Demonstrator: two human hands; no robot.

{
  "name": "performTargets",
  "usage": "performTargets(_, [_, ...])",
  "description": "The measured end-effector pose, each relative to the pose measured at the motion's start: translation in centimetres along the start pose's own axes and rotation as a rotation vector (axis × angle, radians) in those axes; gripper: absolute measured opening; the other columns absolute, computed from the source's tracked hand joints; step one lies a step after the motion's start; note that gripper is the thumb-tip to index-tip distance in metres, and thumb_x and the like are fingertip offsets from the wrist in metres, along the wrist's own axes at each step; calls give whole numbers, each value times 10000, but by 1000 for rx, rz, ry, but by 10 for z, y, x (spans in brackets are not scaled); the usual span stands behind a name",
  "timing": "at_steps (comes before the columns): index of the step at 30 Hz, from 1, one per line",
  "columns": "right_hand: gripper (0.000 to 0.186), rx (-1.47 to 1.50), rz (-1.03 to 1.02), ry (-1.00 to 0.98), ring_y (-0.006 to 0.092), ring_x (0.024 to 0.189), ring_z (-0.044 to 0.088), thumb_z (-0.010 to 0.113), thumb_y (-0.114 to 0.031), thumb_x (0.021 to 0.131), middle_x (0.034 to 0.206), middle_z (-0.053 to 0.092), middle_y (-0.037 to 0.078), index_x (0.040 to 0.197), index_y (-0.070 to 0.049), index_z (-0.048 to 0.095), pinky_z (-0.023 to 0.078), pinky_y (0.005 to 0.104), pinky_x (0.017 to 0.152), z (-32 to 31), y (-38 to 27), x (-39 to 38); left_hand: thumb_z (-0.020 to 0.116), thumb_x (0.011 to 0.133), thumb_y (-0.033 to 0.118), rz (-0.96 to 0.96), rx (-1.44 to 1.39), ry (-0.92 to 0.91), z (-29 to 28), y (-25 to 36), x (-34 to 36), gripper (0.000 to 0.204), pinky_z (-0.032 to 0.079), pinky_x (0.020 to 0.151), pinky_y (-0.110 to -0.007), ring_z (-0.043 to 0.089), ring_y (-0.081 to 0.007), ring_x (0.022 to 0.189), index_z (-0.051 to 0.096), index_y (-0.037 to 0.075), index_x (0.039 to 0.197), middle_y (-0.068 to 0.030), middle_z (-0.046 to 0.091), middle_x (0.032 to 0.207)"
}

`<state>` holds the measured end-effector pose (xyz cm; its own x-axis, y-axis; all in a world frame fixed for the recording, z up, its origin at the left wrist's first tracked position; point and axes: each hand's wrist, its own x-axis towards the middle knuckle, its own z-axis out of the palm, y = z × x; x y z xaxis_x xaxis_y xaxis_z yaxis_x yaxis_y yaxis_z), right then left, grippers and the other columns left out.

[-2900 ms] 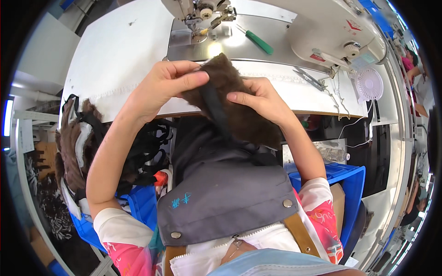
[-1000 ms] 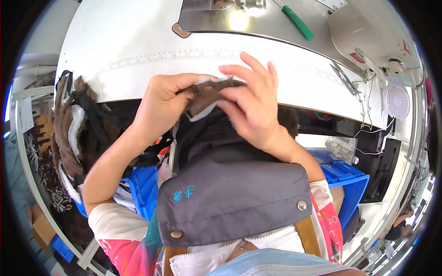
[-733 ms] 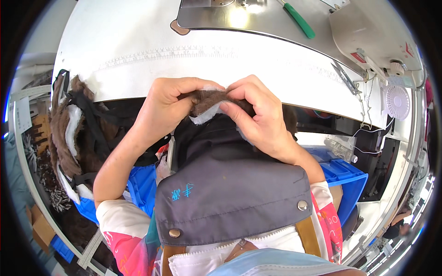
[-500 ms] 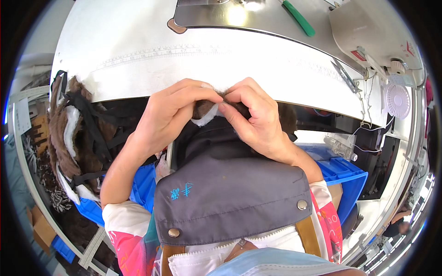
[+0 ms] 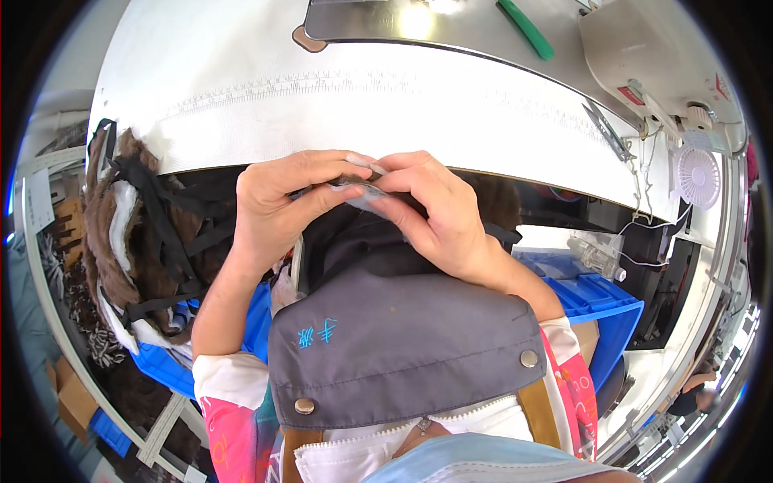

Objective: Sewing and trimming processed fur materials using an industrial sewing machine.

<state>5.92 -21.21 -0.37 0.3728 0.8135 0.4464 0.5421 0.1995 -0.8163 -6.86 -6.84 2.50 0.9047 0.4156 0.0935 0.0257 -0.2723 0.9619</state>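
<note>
Pinched between both hands, above my lap at the table's front edge, is a small piece of brown fur fabric (image 5: 364, 191) with a pale backing. My left hand (image 5: 286, 197) grips its left part, the thumb below and the fingers above. On the other side my right hand (image 5: 431, 205) has thumb and fingertips closed on the piece, close to the left fingertips. The fingers cover much of the fabric, so its full shape is hidden. Beneath the hands lies the dark grey apron (image 5: 403, 338) that I wear.
The white table (image 5: 241, 121) carries printed rulers. A sewing machine (image 5: 644, 64), green-handled tool (image 5: 527, 30), tweezers (image 5: 605, 133) and small fan (image 5: 697, 177) are beyond. Brown fur pieces with black straps (image 5: 121, 233) hang at left. A blue bin (image 5: 596, 302) stands right.
Both hands have come down slightly and shifted a little left. The fabric is turned: the brown face and pale corner that hung below the fingers now lie flatter between them.
</note>
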Motion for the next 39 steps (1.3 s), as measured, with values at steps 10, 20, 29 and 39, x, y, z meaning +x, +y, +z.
performTargets(10, [158, 163, 141, 84, 207, 708, 565, 697, 60, 687, 777, 589, 80, 774, -20, 591, 440, 291, 602, -2, -1, -10, 647, 779, -69, -107, -300, -4, 3, -5, -4, 164, 490, 776, -259, 609, -155, 893, 664, -48, 941, -118, 651, 949])
performTargets(20, [187, 248, 196, 109, 197, 717, 584, 686, 69, 695, 781, 599, 78, 825, -23, 589, 456, 280, 626, -1, -1, -13, 661, 766, -99, -70, -417, 113, 15, -9, -5, 149, 511, 758, -238, 615, -119, 837, 619, -50, 900, -106, 645, 908])
performTargets(29, [321, 120, 209, -96, 164, 736, 605, 627, 41, 809, 885, 619, 108, 1112, -16, 534, 470, 251, 676, -10, -5, -8, 648, 745, -125, -148, -397, 177, 18, -17, -5, 234, 487, 744, -234, 611, -122, 820, 601, -26, 952, -80, 644, 901])
performTargets(39, [281, -69, -333, -100, 284, 673, 618, 607, 6, 729, 732, 609, 97, 1003, -58, 595, 502, 363, 573, 0, 23, 88, 648, 793, 88, -101, 37, -201, -95, 12, 119, 255, 422, 847, -242, 573, -102, 934, 613, -1, 1030, -42, 629, 1020])
